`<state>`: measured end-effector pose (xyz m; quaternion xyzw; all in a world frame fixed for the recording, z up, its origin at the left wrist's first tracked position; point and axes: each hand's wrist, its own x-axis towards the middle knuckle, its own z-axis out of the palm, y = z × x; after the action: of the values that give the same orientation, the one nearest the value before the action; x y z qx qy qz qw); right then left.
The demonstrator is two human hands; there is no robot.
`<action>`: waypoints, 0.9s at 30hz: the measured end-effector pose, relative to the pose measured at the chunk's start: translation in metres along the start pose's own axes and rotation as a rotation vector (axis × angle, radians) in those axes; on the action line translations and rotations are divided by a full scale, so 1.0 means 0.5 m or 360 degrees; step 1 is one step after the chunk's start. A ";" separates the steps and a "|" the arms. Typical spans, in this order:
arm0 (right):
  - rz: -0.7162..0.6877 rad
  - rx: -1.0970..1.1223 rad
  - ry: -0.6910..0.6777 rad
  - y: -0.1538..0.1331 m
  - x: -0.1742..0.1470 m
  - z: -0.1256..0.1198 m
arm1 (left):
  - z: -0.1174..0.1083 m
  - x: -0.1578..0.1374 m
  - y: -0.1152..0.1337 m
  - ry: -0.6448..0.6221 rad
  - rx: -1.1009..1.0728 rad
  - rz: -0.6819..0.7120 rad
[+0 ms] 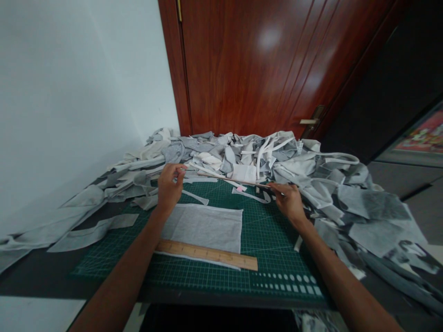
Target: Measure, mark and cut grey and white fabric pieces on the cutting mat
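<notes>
My left hand (pixel 170 186) is raised over the far left of the green cutting mat (pixel 270 240), its thumb and finger pinched together. Whatever is between those fingertips is too small to name. My right hand (pixel 288 199) grips the right end of a long thin brown strip (pixel 235 180), seen nearly edge-on, which slants across the far part of the mat. Nearer to me lies a light grey fabric rectangle (pixel 211 223). A wooden ruler (pixel 207 252) rests across its near edge. Narrow fabric offcuts (pixel 194 197) lie between the hands.
Heaped grey and white fabric scraps (pixel 214 152) line the back of the dark table (pixel 41 276) and spread down both sides. Behind stand a white wall (pixel 86 83) and a brown wooden door (pixel 249 69) with a metal handle (pixel 311 121). A small pink piece (pixel 239 189) lies on the mat.
</notes>
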<state>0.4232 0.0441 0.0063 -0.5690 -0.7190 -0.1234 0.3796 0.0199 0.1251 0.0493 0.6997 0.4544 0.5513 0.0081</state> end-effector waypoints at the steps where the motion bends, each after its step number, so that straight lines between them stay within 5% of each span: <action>1: -0.0019 0.0005 -0.0017 -0.005 -0.001 0.002 | -0.001 0.001 0.002 0.0016 0.0010 0.0014; 5: -0.0128 0.0046 -0.0043 -0.031 -0.006 0.007 | -0.010 0.005 0.020 0.0063 0.0097 0.0075; 9: -0.0287 0.0073 -0.0185 -0.068 -0.014 0.005 | -0.043 -0.014 0.075 -0.0123 -0.0042 0.0104; 11: -0.0376 0.0059 -0.0260 -0.090 -0.021 0.004 | -0.070 -0.047 0.112 -0.0304 -0.0082 0.0220; 14: -0.0494 0.0039 -0.0316 -0.121 -0.036 0.003 | -0.107 -0.121 0.158 -0.0855 -0.0133 0.0379; 18: -0.0643 0.0020 -0.0350 -0.154 -0.065 0.002 | -0.125 -0.225 0.171 -0.1273 0.0008 0.0430; 27: -0.0744 -0.0077 -0.0582 -0.172 -0.101 0.000 | -0.141 -0.301 0.117 -0.1204 -0.0003 0.0203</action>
<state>0.3482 -0.0204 -0.0065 -0.4097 -0.8838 -0.1199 0.1914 0.0049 -0.0406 -0.0080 0.8805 0.3743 0.2540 0.1416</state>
